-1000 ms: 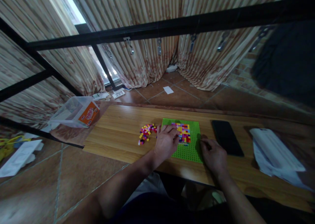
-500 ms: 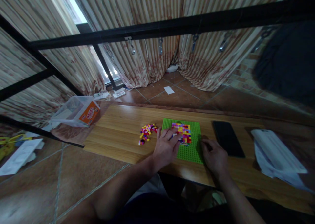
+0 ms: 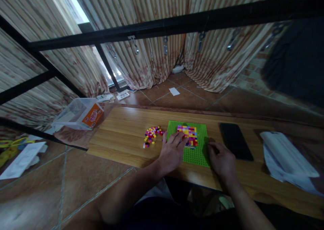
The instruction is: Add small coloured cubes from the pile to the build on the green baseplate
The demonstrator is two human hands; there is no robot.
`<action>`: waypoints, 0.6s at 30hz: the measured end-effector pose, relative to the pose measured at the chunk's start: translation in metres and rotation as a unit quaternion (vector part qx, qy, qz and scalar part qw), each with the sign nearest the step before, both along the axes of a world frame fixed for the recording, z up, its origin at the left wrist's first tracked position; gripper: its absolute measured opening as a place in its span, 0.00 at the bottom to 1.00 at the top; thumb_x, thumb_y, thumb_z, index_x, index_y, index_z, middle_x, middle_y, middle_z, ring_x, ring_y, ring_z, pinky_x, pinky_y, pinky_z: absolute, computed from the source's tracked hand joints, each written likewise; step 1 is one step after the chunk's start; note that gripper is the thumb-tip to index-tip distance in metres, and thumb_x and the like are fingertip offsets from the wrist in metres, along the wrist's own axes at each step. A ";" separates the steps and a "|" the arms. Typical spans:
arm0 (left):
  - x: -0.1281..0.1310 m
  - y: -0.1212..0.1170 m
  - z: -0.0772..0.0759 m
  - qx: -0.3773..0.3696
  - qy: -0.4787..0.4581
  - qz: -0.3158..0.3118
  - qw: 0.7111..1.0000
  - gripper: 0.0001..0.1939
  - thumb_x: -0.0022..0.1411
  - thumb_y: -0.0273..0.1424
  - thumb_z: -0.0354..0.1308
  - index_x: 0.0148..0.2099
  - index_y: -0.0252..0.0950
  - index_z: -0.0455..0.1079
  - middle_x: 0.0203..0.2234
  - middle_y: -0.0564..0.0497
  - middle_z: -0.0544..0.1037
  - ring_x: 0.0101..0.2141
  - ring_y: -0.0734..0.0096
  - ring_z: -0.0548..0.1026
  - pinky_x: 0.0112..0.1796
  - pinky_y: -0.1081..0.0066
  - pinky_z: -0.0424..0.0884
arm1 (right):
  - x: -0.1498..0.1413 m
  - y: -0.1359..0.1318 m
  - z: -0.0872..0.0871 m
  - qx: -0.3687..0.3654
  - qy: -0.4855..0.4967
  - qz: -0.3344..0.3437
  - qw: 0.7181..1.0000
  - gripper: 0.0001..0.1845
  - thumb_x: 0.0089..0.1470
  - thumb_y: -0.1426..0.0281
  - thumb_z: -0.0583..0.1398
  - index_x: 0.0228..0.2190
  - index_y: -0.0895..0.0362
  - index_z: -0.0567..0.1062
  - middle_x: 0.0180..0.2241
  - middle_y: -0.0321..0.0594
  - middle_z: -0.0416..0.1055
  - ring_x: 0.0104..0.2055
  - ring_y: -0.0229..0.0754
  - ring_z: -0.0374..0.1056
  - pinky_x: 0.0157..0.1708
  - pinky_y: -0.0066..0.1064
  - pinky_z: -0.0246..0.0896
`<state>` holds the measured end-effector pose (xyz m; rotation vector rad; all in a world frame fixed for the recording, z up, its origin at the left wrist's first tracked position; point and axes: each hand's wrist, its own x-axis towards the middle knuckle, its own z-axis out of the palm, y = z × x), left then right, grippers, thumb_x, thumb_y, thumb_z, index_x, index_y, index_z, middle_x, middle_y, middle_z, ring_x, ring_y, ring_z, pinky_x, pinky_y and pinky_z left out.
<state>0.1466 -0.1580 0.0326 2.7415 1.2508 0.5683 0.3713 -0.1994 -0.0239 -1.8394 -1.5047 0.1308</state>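
Left hand [image 3: 172, 153] laid over a toy-brick mosaic [image 3: 192, 135], right hand [image 3: 222, 160] at the baseplate's edge.
The mosaic sits on the green studded baseplate [image 3: 196, 159] on the wooden table [image 3: 121, 130]; the left hand's fingers are extended and slightly parted across its left part. The right hand's fingers curl at the baseplate's right edge, though whether they pinch it I cannot tell. Loose bricks [image 3: 152, 133] lie left of the baseplate, a black phone [image 3: 236, 140] right.
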 end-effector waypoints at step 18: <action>-0.064 -0.011 -0.004 -0.027 -0.089 0.087 0.992 0.24 0.59 0.27 0.53 0.59 0.38 0.63 0.57 0.43 0.69 0.55 0.56 0.65 0.56 0.52 0.57 | 0.003 -0.002 -0.002 0.005 0.001 -0.004 1.000 0.18 0.56 0.57 0.55 0.33 0.56 0.78 0.35 0.44 0.76 0.33 0.44 0.72 0.34 0.33 0.64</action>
